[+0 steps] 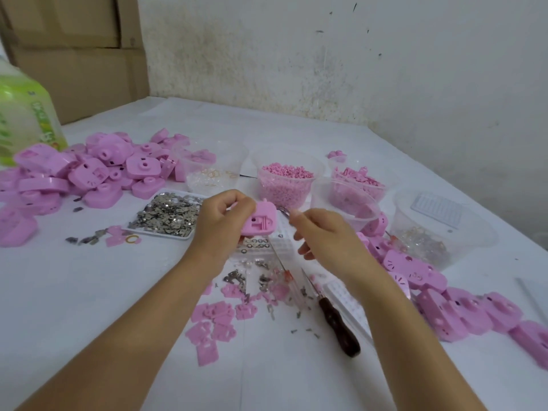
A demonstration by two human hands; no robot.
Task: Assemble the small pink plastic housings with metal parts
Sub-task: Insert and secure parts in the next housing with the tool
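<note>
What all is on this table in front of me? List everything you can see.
Held housing: one, pink, above the table's centre.
Housings: a heap, pink, left; another heap, right.
Metal parts: many, silver, in the white tray.
Beads: a tubful, pink, centre back.
Tubs: several, clear, back right.
Flat plates: about ten, pink, front.
Screwdrivers: two, dark-handled and clear-handled, centre.
Bottle: one, green, far left.
Boxes: brown cardboard, back left.
Left hand: grips the held housing.
Right hand: pinches a thin metal piece beside it.
</note>
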